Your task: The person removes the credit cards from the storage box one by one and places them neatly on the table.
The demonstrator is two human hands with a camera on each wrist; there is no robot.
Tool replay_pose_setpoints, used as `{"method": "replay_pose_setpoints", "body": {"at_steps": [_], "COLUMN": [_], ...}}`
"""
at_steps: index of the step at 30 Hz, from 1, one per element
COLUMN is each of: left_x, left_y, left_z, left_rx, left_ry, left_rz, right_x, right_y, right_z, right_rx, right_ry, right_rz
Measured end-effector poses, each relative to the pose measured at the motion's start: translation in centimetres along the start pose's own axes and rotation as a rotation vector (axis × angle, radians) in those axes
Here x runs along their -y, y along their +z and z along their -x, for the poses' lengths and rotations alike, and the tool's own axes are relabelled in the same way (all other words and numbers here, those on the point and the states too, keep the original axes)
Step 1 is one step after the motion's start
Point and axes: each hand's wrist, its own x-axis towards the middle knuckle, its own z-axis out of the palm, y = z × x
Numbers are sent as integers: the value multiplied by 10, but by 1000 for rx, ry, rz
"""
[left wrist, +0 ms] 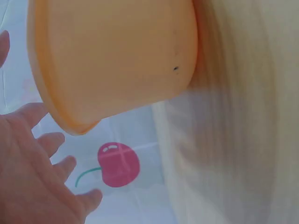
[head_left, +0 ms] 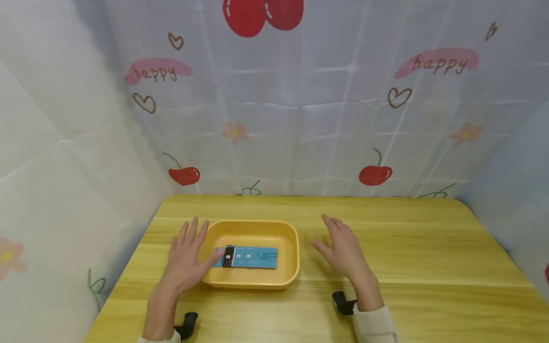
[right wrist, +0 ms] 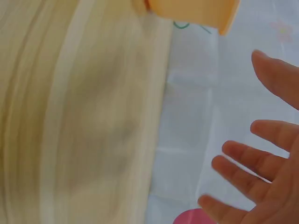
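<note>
A yellow plastic basin (head_left: 257, 228) stands on the wooden table, left of the middle. Inside it lie blue cards (head_left: 263, 257) marked VIP, overlapping, with a black card (head_left: 229, 256) on top near their left end. My left hand (head_left: 184, 262) is at the basin's left rim, fingers spread and thumb reaching over the edge; whether it touches the rim, I cannot tell. In the left wrist view the basin's outer wall (left wrist: 117, 56) is close to the fingers. My right hand (head_left: 343, 247) hovers to the right of the basin, apart from it, fingers extended and holding nothing.
The light wooden table (head_left: 420, 257) extends well to the right of the basin. Printed white curtains (head_left: 300, 143) with cherries and hearts hang behind it and at both sides. A black wrist mount (head_left: 343, 303) shows below the right hand, another (head_left: 187, 326) below the left.
</note>
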Motion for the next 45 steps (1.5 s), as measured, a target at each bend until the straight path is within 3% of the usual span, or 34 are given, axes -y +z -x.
{"method": "replay_pose_setpoints", "body": {"at_steps": [9,17,21,35,45], "left_x": [9,14,15,12,16], "left_y": [8,17,22,23,26], "left_z": [11,18,18,24,27], "left_rx": [74,106,116,120,140], "left_ry": [-83,-135,-136,-160,-171], "left_rz": [295,566,642,591,603], "right_x": [25,49,56,74,81], "right_y": [1,15,24,43,53], "right_z": [-6,-11,-13,-14,-22], "right_rx": [-104,-12,33,166,231], "right_ry": [-93,-137,-147,-90,-114], "right_rz": [-205,-402,-434,-369,-340]}}
